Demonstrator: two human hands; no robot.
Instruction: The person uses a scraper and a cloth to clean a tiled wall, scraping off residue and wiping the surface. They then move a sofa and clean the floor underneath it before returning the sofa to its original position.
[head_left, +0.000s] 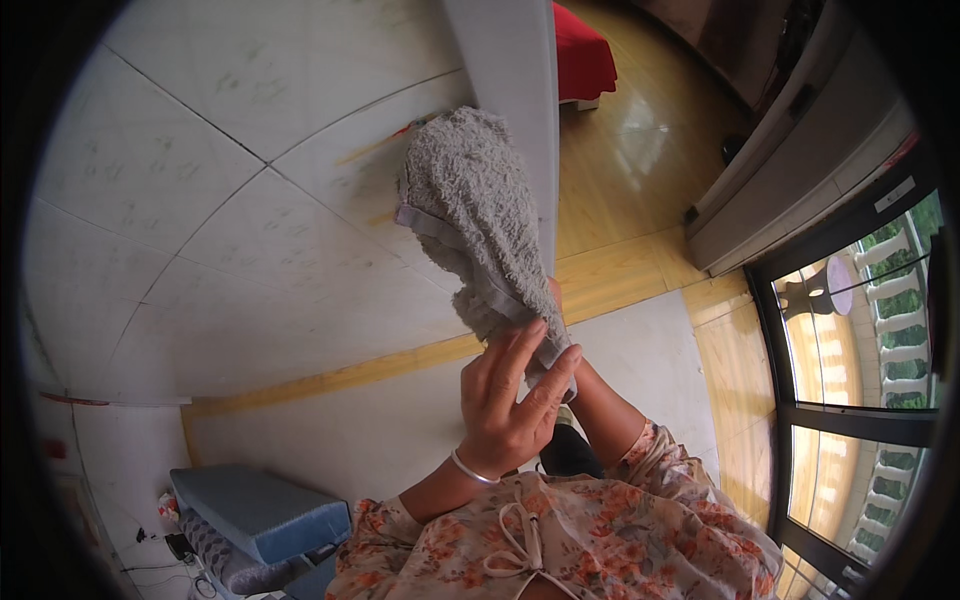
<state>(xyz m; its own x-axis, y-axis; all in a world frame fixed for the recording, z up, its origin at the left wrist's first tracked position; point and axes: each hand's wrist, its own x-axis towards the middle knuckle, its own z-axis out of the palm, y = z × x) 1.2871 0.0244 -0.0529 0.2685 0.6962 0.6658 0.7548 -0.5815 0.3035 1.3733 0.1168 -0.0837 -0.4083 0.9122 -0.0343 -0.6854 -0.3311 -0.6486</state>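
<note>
A grey shaggy cloth pad or mitt (476, 187), with a smooth trim band along one side, is held up in front of me, close to a white tiled wall. My left hand (506, 397), with a silver bangle at the wrist, touches the narrow lower end of the cloth; its thumb and fingers are apart, and whether they pinch the fabric is unclear. My right forearm rises behind that same end. The cloth covers nearly all of my right hand (555, 292), with just a bit of skin showing past its edge, so its grip is hidden.
The edge of a white wall (514, 90) stands beside a doorway onto yellow flooring, with a red-draped piece of furniture (583, 56) beyond. Blue cushioned items (262, 510) sit at lower left. Dark-framed glass doors (784, 337) are on the right, and a dark shoe (570, 450) shows below me.
</note>
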